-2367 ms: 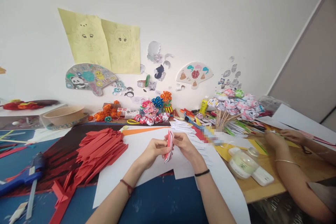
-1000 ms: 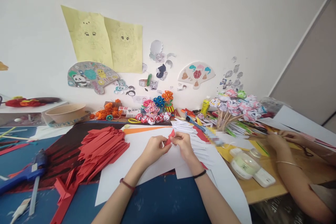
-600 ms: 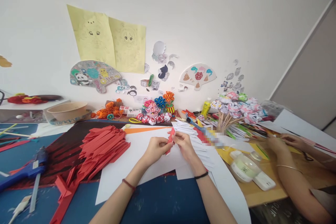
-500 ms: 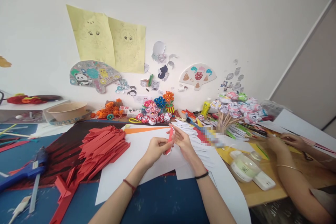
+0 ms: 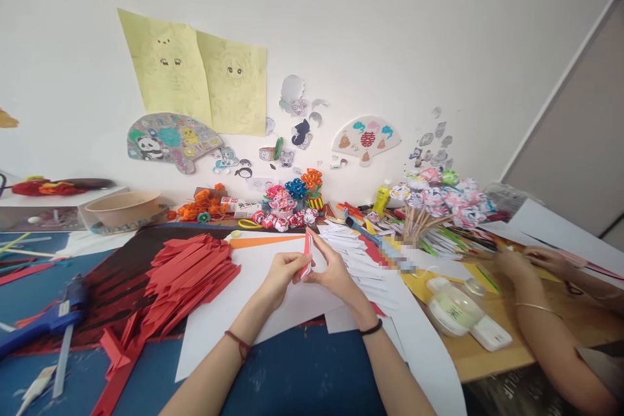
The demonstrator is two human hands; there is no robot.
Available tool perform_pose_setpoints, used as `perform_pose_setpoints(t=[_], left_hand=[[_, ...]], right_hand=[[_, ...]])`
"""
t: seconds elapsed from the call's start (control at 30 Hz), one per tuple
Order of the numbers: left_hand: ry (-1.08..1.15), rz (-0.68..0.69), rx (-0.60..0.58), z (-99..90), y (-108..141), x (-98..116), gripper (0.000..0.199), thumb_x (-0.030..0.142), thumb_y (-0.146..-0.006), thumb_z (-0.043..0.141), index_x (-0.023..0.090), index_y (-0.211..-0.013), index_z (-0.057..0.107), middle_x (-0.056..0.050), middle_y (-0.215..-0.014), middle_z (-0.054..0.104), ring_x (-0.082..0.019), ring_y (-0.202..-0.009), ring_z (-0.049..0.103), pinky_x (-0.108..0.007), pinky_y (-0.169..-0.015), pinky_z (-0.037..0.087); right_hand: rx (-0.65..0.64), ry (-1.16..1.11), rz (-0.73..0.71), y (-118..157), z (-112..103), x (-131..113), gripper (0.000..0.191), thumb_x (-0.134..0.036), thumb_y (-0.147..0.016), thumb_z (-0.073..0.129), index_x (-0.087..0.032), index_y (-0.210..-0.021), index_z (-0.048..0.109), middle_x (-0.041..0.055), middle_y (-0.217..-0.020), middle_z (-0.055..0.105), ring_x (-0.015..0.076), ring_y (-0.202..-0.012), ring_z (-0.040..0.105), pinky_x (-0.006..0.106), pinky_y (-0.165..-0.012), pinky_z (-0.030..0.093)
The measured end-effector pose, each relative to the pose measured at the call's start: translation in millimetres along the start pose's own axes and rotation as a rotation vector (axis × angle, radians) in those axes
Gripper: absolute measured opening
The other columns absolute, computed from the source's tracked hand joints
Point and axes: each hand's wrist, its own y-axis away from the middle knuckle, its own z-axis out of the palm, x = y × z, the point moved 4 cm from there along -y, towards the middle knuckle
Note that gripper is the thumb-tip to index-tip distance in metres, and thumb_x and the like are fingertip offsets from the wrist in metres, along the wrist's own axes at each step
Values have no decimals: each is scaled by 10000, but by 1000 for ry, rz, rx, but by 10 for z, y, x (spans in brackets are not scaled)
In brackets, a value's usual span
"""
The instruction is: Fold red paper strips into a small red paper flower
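Observation:
Between my two hands stands a narrow folded paper strip (image 5: 307,248), red with a white edge, tilted a little from upright. My left hand (image 5: 287,274) pinches its lower part from the left with thumb and fingers. On the other side my right hand (image 5: 333,273) grips it low down, its fingers reaching up along the strip. A sheet of white paper (image 5: 229,318) lies below both hands. To the left is a heap of folded red paper strips (image 5: 192,273); white folded strips (image 5: 341,240) spread out just right of my right hand.
A blue glue gun (image 5: 63,312) lies at the left, with a beige bowl (image 5: 124,208) behind it. Paper flowers on sticks (image 5: 433,201) stand at the back right. Near a clear jar (image 5: 451,309), another person's hands and arms (image 5: 541,312) work at the right.
The strip has turned so its white edge shows more, and it has shifted slightly left with both hands. The view has moved a little.

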Motion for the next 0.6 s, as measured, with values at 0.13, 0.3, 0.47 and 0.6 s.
perform_pose_setpoints(t=[0.13,0.3,0.47,0.6], left_hand=[[10,-18,0,-5,-23,-39,419,521,-744,679,103,-723,693,49,-459,441,-49,-450,303,-220,-480,198],[-20,-19,-28,-15,-36,-54,472,566,-752,653,97,-756,706,38,-482,465,-56,-467,308,-223,-491,198],[-59,-1,-68,-37,-29,-39,485,572,-756,649,92,-766,716,32,-492,469,-64,-482,330,-224,-502,225],[-82,6,-59,-39,-28,-34,501,592,-748,643,98,-767,717,30,-495,473,-68,-484,336,-223,-504,238]], right_hand=[[34,-76,26,0,2,39,1062,-458,-539,873,-250,-1454,375,101,-1472,420,302,-1373,360,440,-1140,282],[41,-96,33,-7,6,100,1071,-420,-511,893,-246,-1443,395,102,-1460,438,305,-1361,381,437,-1134,301],[43,-61,19,-3,1,131,1053,-379,-514,900,-250,-1436,408,107,-1432,474,313,-1354,390,458,-1127,313],[64,-42,14,2,-4,126,1069,-374,-491,908,-249,-1432,416,109,-1423,483,321,-1350,393,467,-1122,320]])
